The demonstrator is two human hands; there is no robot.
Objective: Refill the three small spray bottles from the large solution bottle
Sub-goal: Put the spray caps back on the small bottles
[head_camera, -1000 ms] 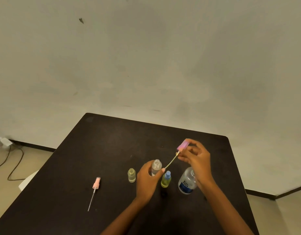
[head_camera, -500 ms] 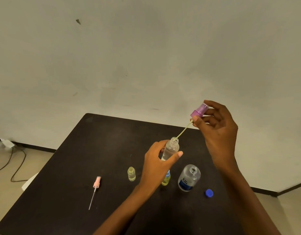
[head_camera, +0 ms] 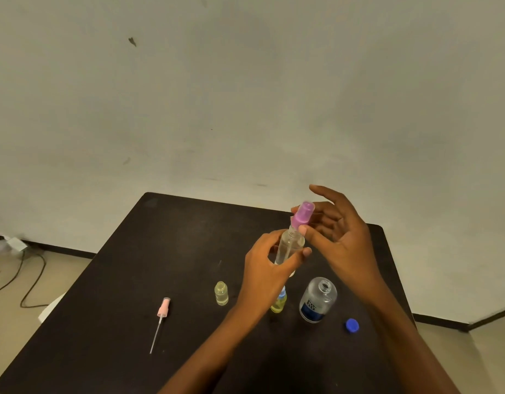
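My left hand (head_camera: 269,273) grips a clear small spray bottle (head_camera: 289,247), held tilted above the table. My right hand (head_camera: 340,237) pinches its purple spray cap (head_camera: 302,214), which sits on the bottle's neck; the other fingers are spread. The large solution bottle (head_camera: 318,300), clear with a blue label, stands uncapped on the black table (head_camera: 131,280). A small yellowish bottle (head_camera: 221,293) stands uncapped to the left. Another yellow bottle with a blue cap (head_camera: 279,304) is partly hidden behind my left wrist.
A pink spray cap with its long tube (head_camera: 160,319) lies on the table at the left. A blue screw cap (head_camera: 352,326) lies right of the large bottle. Cables (head_camera: 23,280) run on the floor at the left. A grey wall stands behind.
My left hand lifted the clear bottle off the table. My right hand raised the purple cap, then brought it down so the tube went into the bottle and the cap reached the neck.
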